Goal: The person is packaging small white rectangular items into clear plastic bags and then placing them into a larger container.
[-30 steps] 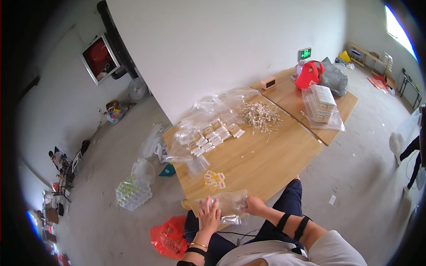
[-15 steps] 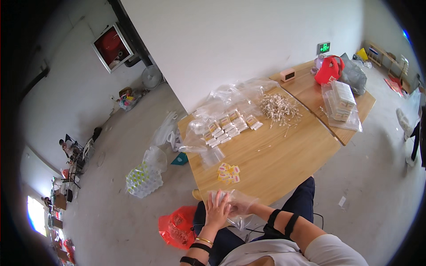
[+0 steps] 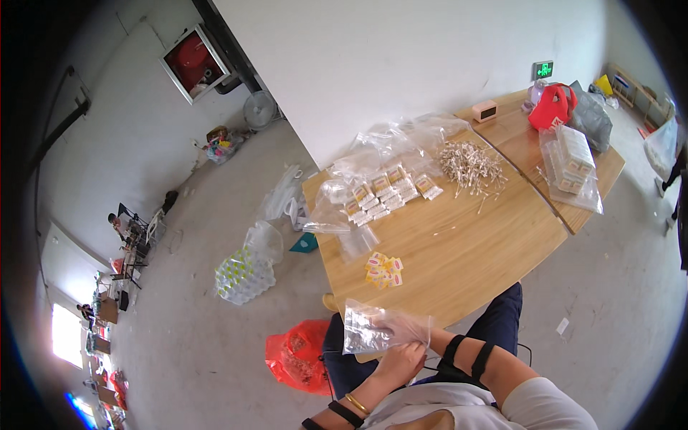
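Observation:
A clear plastic bag point(image 3: 362, 328) is spread over the near edge of the table. My right hand point(image 3: 403, 327) shows through the film and looks to be inside the bag, its fingers stretched toward the left; glare partly hides them. Below it, my left hand point(image 3: 403, 362) is closed on the bag's edge beside my right wrist. Just beyond the bag lies a loose group of small yellow and white cards point(image 3: 385, 270). Farther back are rows of small white packs with printed labels point(image 3: 383, 195). To their right is a heap of cotton swabs point(image 3: 469, 166).
Flat clear bags point(image 3: 356, 242) and crumpled film lie on the wooden table point(image 3: 459, 251). On its right part are bagged white packs point(image 3: 573, 161), a red bag point(image 3: 552, 107) and a small pink clock point(image 3: 485, 110). A red plastic bag point(image 3: 299, 358) sits on the floor by my leg.
My left hand has moved from on top of the bag down to its edge by my right wrist. The bag now lies spread out to the left. The view has shifted slightly.

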A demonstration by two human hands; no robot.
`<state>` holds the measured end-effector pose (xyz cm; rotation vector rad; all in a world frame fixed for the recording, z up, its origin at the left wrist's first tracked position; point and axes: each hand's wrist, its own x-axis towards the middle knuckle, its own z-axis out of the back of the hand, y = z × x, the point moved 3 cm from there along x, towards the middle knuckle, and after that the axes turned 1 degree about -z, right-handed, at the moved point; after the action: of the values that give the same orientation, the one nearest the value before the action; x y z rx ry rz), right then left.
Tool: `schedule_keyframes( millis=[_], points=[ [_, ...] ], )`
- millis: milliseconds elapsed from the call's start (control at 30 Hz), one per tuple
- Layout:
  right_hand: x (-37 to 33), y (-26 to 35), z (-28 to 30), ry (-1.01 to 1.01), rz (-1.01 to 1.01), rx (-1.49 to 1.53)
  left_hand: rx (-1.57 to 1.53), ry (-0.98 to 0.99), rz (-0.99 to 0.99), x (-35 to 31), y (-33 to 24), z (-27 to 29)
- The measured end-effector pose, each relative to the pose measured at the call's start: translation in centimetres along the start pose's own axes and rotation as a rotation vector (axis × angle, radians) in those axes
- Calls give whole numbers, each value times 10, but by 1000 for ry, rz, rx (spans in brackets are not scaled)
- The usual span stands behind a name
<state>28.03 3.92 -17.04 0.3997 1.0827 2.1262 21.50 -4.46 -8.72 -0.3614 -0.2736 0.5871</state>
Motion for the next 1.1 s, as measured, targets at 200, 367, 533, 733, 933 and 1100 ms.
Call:
schedule_keyframes(
  millis=[200, 367, 533, 733, 933, 1100],
  points=[
    [-9, -3, -10, -307, 134, 64, -148, -128, 324, -21, 45, 41],
    [4, -1, -29, -189, -136, 828, -170, -415, 726, -85, 169, 10],
    [-2, -2, -26, -168, 40, -61, -375, -290, 673, -79, 175, -11],
    [-11, 3, -6, -260, 188, -149, -291, -170, 619, -69, 151, -1],
    [-11, 18, 2, -113, -130, 234, -181, -150, 565, -62, 130, 5],
    [-14, -8, -26, -369, 243, -407, -97, -135, 580, -48, 118, 13]
  ],
)
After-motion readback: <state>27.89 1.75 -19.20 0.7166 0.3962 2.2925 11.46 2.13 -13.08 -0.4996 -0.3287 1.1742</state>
